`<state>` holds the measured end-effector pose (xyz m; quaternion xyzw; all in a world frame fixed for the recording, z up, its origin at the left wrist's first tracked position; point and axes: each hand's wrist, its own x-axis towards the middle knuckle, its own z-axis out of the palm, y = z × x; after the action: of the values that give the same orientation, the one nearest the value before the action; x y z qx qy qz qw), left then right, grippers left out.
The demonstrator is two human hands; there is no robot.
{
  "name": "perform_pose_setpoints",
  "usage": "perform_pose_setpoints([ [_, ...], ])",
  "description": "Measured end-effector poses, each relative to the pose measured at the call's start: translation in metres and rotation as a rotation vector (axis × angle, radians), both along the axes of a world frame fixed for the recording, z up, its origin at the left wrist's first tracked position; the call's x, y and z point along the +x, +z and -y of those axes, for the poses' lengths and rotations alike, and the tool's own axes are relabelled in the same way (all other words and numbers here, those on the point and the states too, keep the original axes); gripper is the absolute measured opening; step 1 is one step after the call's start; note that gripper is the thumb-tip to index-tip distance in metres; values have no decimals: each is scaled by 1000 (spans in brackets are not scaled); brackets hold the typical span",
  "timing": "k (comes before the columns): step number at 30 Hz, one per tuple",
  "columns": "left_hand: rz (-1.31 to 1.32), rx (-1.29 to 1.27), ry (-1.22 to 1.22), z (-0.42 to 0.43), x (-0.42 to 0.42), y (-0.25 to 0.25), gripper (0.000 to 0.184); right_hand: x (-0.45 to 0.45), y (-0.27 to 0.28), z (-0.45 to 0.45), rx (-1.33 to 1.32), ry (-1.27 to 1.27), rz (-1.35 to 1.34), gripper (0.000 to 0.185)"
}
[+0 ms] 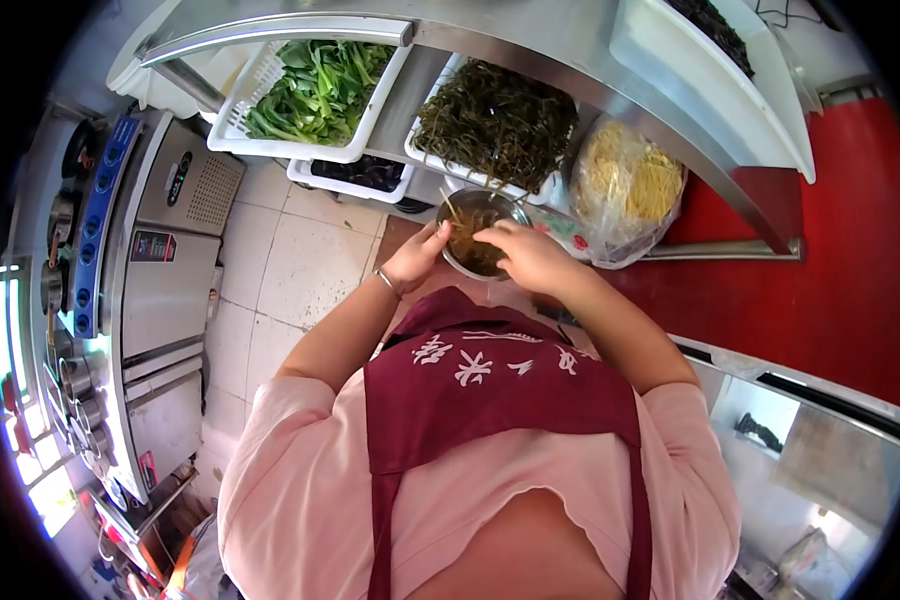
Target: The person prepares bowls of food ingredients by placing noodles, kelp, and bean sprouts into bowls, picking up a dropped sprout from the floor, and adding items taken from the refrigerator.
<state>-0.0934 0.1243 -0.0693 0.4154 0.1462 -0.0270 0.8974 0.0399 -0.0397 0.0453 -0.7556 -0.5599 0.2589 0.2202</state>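
Left hand [415, 263] rests part-spread against the bowl [511, 207]; right hand [532, 260], pinch unclear, seemingly works strands [467, 243] inside, needing steadiness.

Overhead view: evenly bright. Window [45, 470] at far left is glaring white, fringing purple. Wide lens is bowing straight edges; corners are falling black.

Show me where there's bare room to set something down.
The red surface looks bare between the metal rail and the dark strip. The tiled floor is mostly open between the steel cabinet and left arm. Crowded: left hand and right hand at the bowl, near the seaweed and noodle bag.
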Motion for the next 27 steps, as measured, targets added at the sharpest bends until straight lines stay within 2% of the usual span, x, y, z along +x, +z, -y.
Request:
perform_pose_setpoints([
  [2, -19, 15, -20, 1, -1, 6, 55, 5, -3, 0, 89, 19, 69, 29],
  [6, -5, 26, -46, 2, 1, 7, 55, 26, 13, -17, 323, -126, 73, 14],
  [8, -3, 3, -23, 3, 1, 4, 55, 39, 21, -25, 363, -226, -20, 14],
  [10, 10, 1, -22, 3, 3, 13, 56, 71, 23, -39, 220, -508, -104, 15],
  [12, 20, 0, -23, 3, 1, 18, 56, 111, 4, -51, 362, -572, 23, 22],
  [14, -8, -35, 0, 3, 3, 20, 59, 134, 7, -64, 282, -679, 227, 36],
  [15, -5, -35, 1, 2, 4, 16, 59, 141, 8, -71, 135, -712, 348, 48],
  [20, -11, 29, -23, 0, 5, 12, 57, 181, -21, -91, -45, -594, 381, 46],
  [22, -10, 28, -16, 0, 5, 16, 57, 189, -17, -98, -130, -746, -151, 42],
  [24, -11, 24, -8, 0, 4, 15, 57, 198, -25, -100, -81, -718, -59, 35],
  [25, -2, 24, -9, -1, 4, 12, 58, 203, -27, -98, 1, -751, -167, 33],
  [26, 6, 26, -10, -1, 4, 11, 58, 198, -16, -95, 84, -783, -275, 31],
  [27, 4, 24, -9, -1, 3, 13, 58, 172, 22, -95, 82, -803, -241, 26],
])
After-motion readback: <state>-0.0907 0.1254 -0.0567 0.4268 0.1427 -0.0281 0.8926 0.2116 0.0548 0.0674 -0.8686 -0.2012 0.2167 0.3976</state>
